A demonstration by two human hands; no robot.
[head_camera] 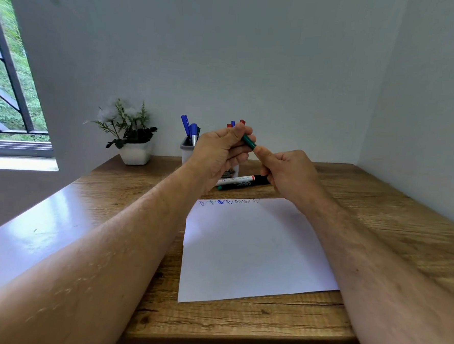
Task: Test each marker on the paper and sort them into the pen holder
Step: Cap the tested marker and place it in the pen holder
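Green marker (248, 141): raised above the counter (378, 207), in front of the pen holder (186, 149).
Left hand (219, 155): your grip pinches one end.
Right hand (287, 173): curled round the other end.
Paper (253, 250): flat on the counter — scribbles (229, 201) along its far edge.
Spare markers (242, 182): lying just beyond the paper.

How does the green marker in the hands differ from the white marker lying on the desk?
The green marker is held in the air, tilted, gripped by both hands (left hand, right hand); the white marker lies flat on the desk, untouched. One barrel is green, the other white with a red band.
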